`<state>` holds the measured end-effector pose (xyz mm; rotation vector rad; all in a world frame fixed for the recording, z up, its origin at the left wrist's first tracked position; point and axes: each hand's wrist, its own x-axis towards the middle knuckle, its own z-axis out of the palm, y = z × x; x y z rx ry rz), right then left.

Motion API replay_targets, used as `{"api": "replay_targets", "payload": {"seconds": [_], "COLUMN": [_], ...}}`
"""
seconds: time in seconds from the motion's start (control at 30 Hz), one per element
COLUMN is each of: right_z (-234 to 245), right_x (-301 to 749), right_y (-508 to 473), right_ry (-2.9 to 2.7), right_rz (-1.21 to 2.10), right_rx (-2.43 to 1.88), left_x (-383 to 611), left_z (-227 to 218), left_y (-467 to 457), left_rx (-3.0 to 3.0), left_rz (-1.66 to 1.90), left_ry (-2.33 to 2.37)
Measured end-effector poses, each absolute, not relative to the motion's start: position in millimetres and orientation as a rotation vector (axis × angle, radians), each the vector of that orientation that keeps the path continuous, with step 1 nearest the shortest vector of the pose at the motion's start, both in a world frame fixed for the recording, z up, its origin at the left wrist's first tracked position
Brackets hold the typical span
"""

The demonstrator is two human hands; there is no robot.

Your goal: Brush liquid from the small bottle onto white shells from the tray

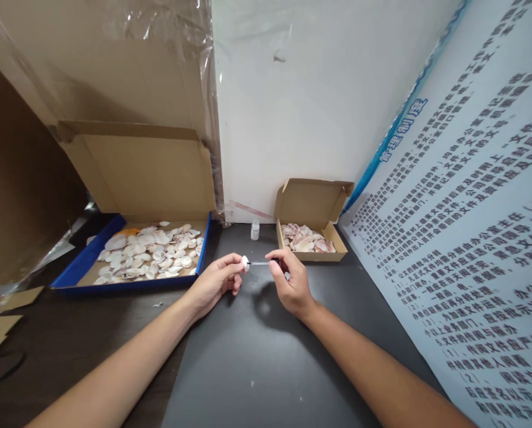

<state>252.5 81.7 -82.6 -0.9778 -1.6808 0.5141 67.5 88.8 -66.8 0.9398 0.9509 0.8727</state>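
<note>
My left hand (214,282) pinches a small white shell (245,263) between thumb and fingertips, just above the dark table (257,362). My right hand (290,282) is closed on a thin brush or applicator stick (260,263) whose tip touches the shell. Both hands hover between the two boxes of shells. A small white bottle (255,230) stands uncapped on the table just behind my hands.
A blue-edged cardboard tray (85,260) with several white shells lies at the left. A small open cardboard box (317,255) with pinkish shells sits at the right. A printed poster (471,238) leans along the right side. Cardboard sheets stand at the left.
</note>
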Motion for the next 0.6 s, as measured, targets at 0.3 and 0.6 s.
{"api": "replay_targets", "payload": {"seconds": [0.3,0.6], "right_z": [-86.3,-86.4], "right_x": [252.9,254.6], "right_y": [82.6,81.9], "right_ry": [-1.659,-1.674], "right_rz": [0.561,0.588], "right_rx": [-0.992,-0.97], "left_x": [66.0,66.0], "left_z": [-67.5,-68.4], "left_y": [88.8,88.9], "left_rx": [0.909,0.904], "left_rz": [0.868,0.855], "left_ry": [0.933,0.921]}}
